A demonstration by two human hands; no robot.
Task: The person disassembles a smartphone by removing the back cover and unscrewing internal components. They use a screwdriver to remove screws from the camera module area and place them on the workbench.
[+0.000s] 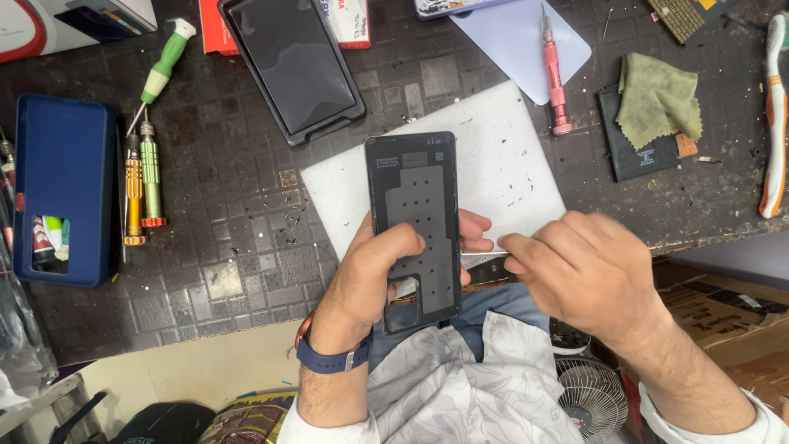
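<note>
A person at a dark, scuffed workbench [246,271] holds a black phone back panel [415,222] over the bench's near edge, close to their lap. The left hand [370,275] wraps round the panel's lower half, thumb across its face and fingertips showing past its right edge. The right hand [575,267] sits just beside the panel on the right, fingers pinched together on a thin metal tool [481,255] whose tip meets the panel's right edge. That hand is blurred, so how tight the pinch is cannot be told.

The panel stands with its long axis running away from the person, tilted slightly. Its camera cut-out is at the near end, by the left wrist. The inner side faces up.

Under and beyond the panel lies a white pad [501,164], speckled with small bits. Beyond it to the left rests a black tray [292,66]. A pink screwdriver [555,74] lies on a pale mat [509,41] past the pad. To the right, a green cloth [657,99] sits on a flat black slab [633,156], and a toothbrush [774,115] lies at the far right. On the left are a blue case [66,181], and beside it orange and green screwdrivers [141,181]. Nothing lies between the hands and the panel.
</note>
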